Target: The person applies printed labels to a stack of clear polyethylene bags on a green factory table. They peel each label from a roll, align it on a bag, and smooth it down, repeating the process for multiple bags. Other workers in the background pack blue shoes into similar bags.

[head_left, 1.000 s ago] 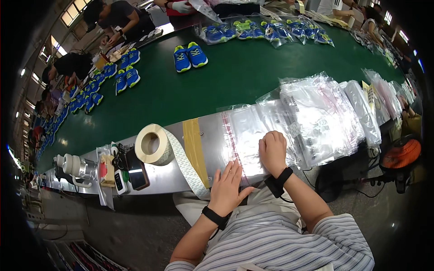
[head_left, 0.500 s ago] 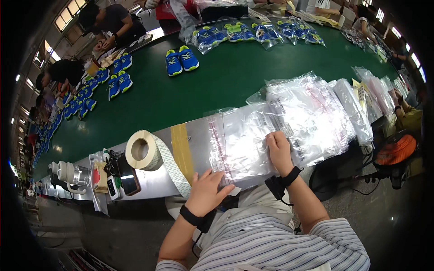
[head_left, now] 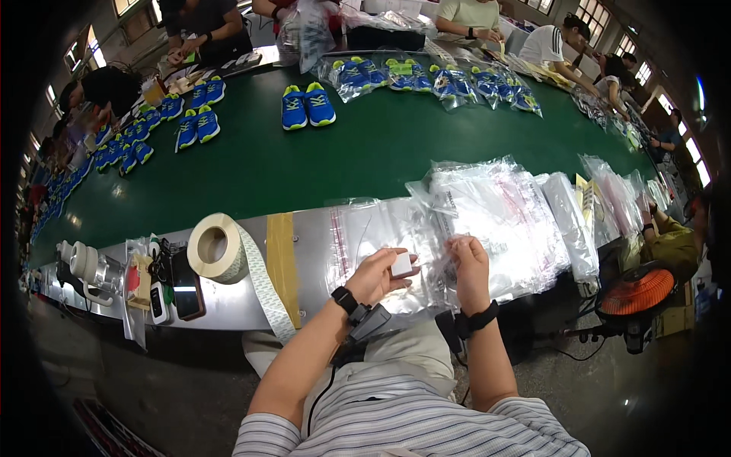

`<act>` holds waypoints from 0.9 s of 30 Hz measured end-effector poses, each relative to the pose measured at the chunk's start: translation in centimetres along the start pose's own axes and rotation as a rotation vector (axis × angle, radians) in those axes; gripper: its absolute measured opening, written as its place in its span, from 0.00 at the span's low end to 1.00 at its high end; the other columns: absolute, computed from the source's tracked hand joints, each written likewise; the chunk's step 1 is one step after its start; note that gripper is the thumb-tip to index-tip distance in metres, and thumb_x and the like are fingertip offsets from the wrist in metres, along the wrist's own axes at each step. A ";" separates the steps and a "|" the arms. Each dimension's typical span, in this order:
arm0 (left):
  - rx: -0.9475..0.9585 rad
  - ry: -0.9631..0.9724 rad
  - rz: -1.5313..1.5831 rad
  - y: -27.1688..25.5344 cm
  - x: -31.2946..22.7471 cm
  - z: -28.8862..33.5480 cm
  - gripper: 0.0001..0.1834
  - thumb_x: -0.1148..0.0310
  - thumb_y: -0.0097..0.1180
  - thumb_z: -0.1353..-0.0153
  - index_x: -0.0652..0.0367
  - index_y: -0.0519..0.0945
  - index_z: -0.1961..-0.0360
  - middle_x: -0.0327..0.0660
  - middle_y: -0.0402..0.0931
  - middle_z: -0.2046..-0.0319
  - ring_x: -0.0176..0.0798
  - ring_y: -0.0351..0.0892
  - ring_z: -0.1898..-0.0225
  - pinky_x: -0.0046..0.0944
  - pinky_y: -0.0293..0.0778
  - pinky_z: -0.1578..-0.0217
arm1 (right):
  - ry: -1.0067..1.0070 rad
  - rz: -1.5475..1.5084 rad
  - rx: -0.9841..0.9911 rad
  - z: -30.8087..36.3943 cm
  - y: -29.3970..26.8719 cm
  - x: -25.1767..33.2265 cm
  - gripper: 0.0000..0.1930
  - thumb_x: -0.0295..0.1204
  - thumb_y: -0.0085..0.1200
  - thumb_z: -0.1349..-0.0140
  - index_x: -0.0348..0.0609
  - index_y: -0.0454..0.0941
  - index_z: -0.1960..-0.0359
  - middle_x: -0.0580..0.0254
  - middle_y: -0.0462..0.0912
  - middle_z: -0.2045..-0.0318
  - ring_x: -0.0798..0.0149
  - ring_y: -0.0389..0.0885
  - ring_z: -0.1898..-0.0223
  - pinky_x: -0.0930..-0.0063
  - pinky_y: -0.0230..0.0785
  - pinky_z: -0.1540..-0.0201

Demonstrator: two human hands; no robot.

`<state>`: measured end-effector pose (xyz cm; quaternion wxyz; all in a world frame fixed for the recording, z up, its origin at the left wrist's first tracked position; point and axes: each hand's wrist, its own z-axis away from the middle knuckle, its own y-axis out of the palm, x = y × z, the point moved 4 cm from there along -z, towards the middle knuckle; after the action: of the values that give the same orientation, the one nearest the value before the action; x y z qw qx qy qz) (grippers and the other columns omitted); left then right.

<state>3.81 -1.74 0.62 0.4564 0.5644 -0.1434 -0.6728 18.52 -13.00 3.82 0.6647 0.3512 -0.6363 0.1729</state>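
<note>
A: From the left of the frame?

B: Far left, a clear jug with white fittings (head_left: 99, 270). Then a dark smartphone (head_left: 188, 291), flat on the metal surface (head_left: 313, 263). Next, a label roll (head_left: 236, 256), its paper strip (head_left: 266, 295) running down over the near edge, just beside a band of tan tape (head_left: 282, 263).

A: Any trouble there?

B: Possible snag of that strip on the left forearm (head_left: 304, 354), close by; roll dragged along as a result.

A: And mid-frame?

B: A clear plastic bag (head_left: 373, 232), flat, red stripe down its left side. Over it, the left hand (head_left: 371, 280), grip closed on a small white-faced block (head_left: 402, 264). Only a fingertip hold, so liable to slip if knocked or squeezed off-centre.

A: The right hand (head_left: 472, 266)?

B: Just right of centre, at the left edge of a stack of clear plastic bags (head_left: 502, 221). Fingers curled, thumb close to them; cannot tell whether pinching film or merely touching.

A: Worst case?

B: Thin, slick film: perhaps two bags clinging together, or the stack slewing under a sideways tug. Lower right, an orange fan (head_left: 637, 291); if running, loose bags perhaps lifted by the draught.
</note>
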 end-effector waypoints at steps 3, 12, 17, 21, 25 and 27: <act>-0.273 -0.061 -0.519 0.4 0.0 -1.1 0.13 0.66 0.36 0.31 0.63 0.67 0.53 0.47 0.72 0.54 0.41 0.80 0.62 0.35 0.78 0.72 | -0.051 0.098 0.140 0.8 3.0 3.4 0.09 0.30 0.43 0.34 0.38 0.74 0.65 0.65 0.76 0.65 0.75 0.69 0.65 0.81 0.61 0.58; 0.079 -0.129 0.277 0.6 -1.6 6.3 0.41 0.35 0.26 0.37 0.62 0.55 0.39 0.56 0.64 0.46 0.56 0.73 0.50 0.46 0.76 0.57 | -0.584 0.980 0.505 8.5 8.3 4.7 0.25 0.31 0.60 0.48 0.39 0.69 0.48 0.53 0.69 0.46 0.53 0.69 0.46 0.62 0.64 0.46; 0.120 -0.009 0.130 -1.2 -2.4 14.7 0.34 0.47 0.24 0.31 0.66 0.56 0.37 0.60 0.63 0.42 0.55 0.74 0.50 0.46 0.76 0.54 | -0.550 1.156 0.324 6.5 6.0 1.7 0.07 0.27 0.56 0.47 0.41 0.75 0.67 0.59 0.78 0.74 0.55 0.78 0.72 0.67 0.71 0.69; -0.327 0.116 0.025 -6.4 0.8 21.7 0.25 0.54 0.35 0.31 0.65 0.69 0.47 0.52 0.73 0.52 0.47 0.76 0.55 0.44 0.74 0.56 | -0.358 0.823 -0.153 0.1 -0.5 6.1 0.04 0.26 0.49 0.42 0.39 0.74 0.70 0.54 0.78 0.77 0.59 0.78 0.75 0.72 0.68 0.72; -0.653 0.189 0.048 -13.1 5.4 26.0 0.20 0.55 0.41 0.33 0.60 0.70 0.50 0.42 0.73 0.56 0.40 0.74 0.58 0.40 0.72 0.62 | -0.206 1.165 -0.535 0.0 -14.3 8.1 0.07 0.28 0.47 0.41 0.36 0.74 0.71 0.54 0.77 0.80 0.57 0.75 0.77 0.65 0.68 0.70; -0.804 0.211 -0.104 -12.8 5.4 26.1 0.19 0.57 0.43 0.34 0.60 0.68 0.49 0.39 0.71 0.54 0.36 0.72 0.57 0.37 0.69 0.60 | -0.030 1.406 -0.618 1.5 -19.9 7.0 0.07 0.26 0.47 0.42 0.34 0.72 0.68 0.52 0.78 0.70 0.54 0.76 0.71 0.63 0.68 0.65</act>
<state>-24.95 -7.41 -3.43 0.6181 0.4137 0.2069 -0.6356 31.76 -29.34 5.56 0.4576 -0.3355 -0.7383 0.3646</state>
